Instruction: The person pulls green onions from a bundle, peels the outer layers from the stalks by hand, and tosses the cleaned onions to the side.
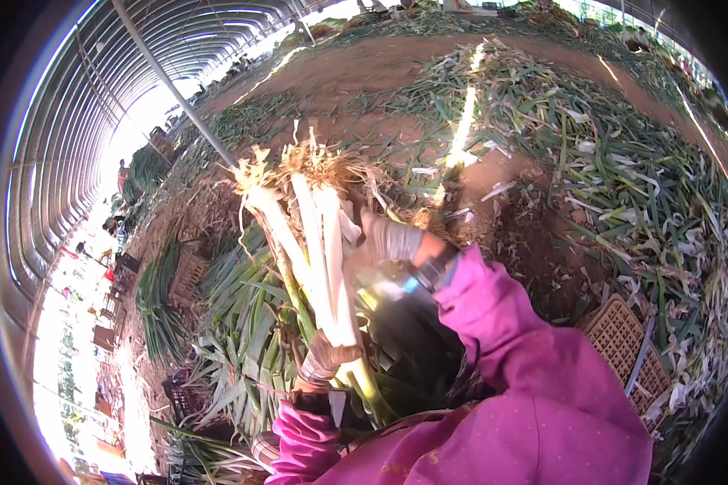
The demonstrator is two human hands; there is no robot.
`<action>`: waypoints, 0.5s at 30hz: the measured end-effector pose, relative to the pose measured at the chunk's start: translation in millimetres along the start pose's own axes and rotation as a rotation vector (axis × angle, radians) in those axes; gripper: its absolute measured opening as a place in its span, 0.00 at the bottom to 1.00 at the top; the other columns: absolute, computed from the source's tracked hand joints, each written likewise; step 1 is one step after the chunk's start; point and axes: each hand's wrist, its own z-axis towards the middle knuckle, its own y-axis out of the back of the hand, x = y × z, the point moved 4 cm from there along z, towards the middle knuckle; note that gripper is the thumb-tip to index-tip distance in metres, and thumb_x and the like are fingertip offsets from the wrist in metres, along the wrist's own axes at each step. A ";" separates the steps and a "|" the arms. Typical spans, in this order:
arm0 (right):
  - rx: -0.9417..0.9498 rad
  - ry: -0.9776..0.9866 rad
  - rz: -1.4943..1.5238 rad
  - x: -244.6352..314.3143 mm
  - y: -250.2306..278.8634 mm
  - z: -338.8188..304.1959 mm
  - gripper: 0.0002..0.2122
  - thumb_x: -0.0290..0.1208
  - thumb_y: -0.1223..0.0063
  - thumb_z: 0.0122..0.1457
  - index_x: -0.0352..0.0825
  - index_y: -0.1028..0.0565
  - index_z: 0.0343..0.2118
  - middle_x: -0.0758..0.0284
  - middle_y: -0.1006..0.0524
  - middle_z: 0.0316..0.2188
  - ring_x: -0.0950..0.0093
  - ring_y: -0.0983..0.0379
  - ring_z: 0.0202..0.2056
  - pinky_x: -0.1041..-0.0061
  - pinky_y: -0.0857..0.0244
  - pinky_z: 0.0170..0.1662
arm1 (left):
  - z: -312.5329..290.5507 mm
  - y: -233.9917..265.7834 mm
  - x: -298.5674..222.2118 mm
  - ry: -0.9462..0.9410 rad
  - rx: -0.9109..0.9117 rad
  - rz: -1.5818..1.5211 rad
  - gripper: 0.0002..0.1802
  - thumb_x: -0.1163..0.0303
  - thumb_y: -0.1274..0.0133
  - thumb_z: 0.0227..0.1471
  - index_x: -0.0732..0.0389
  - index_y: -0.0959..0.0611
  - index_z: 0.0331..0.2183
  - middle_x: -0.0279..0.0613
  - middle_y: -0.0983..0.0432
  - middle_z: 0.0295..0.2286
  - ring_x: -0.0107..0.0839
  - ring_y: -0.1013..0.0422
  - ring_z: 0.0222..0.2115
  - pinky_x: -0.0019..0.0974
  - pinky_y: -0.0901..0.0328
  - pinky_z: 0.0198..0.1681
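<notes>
My left hand point(330, 360), gloved, is wrapped round a bundle of long green onions point(314, 242) at the lower part of their white stalks. The bundle stands tilted, with its tangled, soil-brown roots at the top and its green leaves running down toward my lap. My right hand point(383, 242), also gloved, is beside the white stalks on their right, smeared by motion. Its fingers cannot be made out, nor whether they grip anything. Below the left hand, more green leaves point(255, 315) lie heaped on the left.
A tan plastic crate point(619, 331) lies at the right near my arm, and another crate point(188, 273) stands at the left. Cut leaves point(631, 186) cover the ground at the right. A slanting metal pole point(170, 81) rises ahead on the left, under the arched roof point(65, 153).
</notes>
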 end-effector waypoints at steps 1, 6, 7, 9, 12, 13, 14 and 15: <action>0.426 -0.170 -0.066 59.3 -18.7 4.8 0.32 0.38 0.31 0.36 0.28 0.30 0.45 0.60 0.24 0.30 0.72 0.26 0.32 0.75 0.32 0.37 | -26.2 27.9 -1.9 0.048 -0.060 -0.007 0.29 0.65 0.31 0.31 0.63 0.23 0.39 0.35 0.25 0.29 0.27 0.29 0.30 0.32 0.34 0.36; 0.408 0.086 -0.077 40.5 38.0 -5.0 0.12 0.37 0.42 0.49 0.34 0.24 0.33 0.71 0.25 0.25 0.79 0.32 0.27 0.76 0.34 0.37 | -14.2 12.1 11.1 0.036 0.081 0.030 0.33 0.67 0.32 0.31 0.66 0.25 0.42 0.37 0.24 0.29 0.28 0.28 0.30 0.32 0.33 0.36; 0.425 -0.142 -0.267 91.9 46.1 2.6 0.14 0.41 0.47 0.52 0.36 0.24 0.35 0.69 0.24 0.28 0.76 0.31 0.30 0.75 0.35 0.40 | -31.7 23.7 5.4 0.100 0.026 0.013 0.33 0.68 0.32 0.31 0.67 0.25 0.43 0.39 0.24 0.29 0.29 0.27 0.30 0.32 0.32 0.36; 0.161 -0.178 -0.949 36.4 194.9 -22.7 0.17 0.44 0.48 0.52 0.37 0.24 0.39 0.62 0.23 0.32 0.71 0.28 0.34 0.72 0.35 0.41 | -18.7 10.4 16.9 0.131 0.070 -0.003 0.30 0.70 0.33 0.31 0.67 0.24 0.41 0.39 0.23 0.28 0.29 0.27 0.30 0.33 0.32 0.36; -0.524 -0.584 -0.996 100.8 378.2 -108.8 0.18 0.45 0.47 0.52 0.38 0.24 0.41 0.59 0.23 0.35 0.69 0.27 0.36 0.69 0.35 0.43 | -38.8 48.7 31.0 0.117 -0.075 0.057 0.29 0.70 0.33 0.29 0.64 0.23 0.38 0.36 0.25 0.28 0.28 0.28 0.29 0.32 0.32 0.35; -0.515 -0.716 -1.511 118.1 472.0 -192.9 0.16 0.40 0.53 0.54 0.39 0.26 0.43 0.57 0.23 0.35 0.62 0.26 0.34 0.66 0.32 0.37 | -11.6 25.6 34.7 0.055 -0.013 0.007 0.29 0.70 0.33 0.29 0.64 0.23 0.38 0.36 0.25 0.28 0.28 0.28 0.29 0.32 0.32 0.35; -0.641 -0.750 -1.767 117.6 444.8 -184.9 0.14 0.39 0.53 0.55 0.39 0.25 0.41 0.58 0.23 0.34 0.63 0.26 0.33 0.67 0.31 0.36 | -17.6 26.9 23.8 0.030 -0.078 0.016 0.29 0.69 0.33 0.29 0.64 0.23 0.38 0.36 0.24 0.28 0.28 0.28 0.29 0.32 0.32 0.35; -0.775 -0.779 -2.026 115.2 411.2 -179.5 0.12 0.38 0.53 0.55 0.39 0.24 0.38 0.58 0.23 0.33 0.64 0.26 0.31 0.69 0.31 0.35 | -15.4 40.2 32.3 0.050 -0.069 0.051 0.27 0.71 0.34 0.31 0.64 0.23 0.38 0.37 0.24 0.28 0.28 0.28 0.29 0.32 0.32 0.35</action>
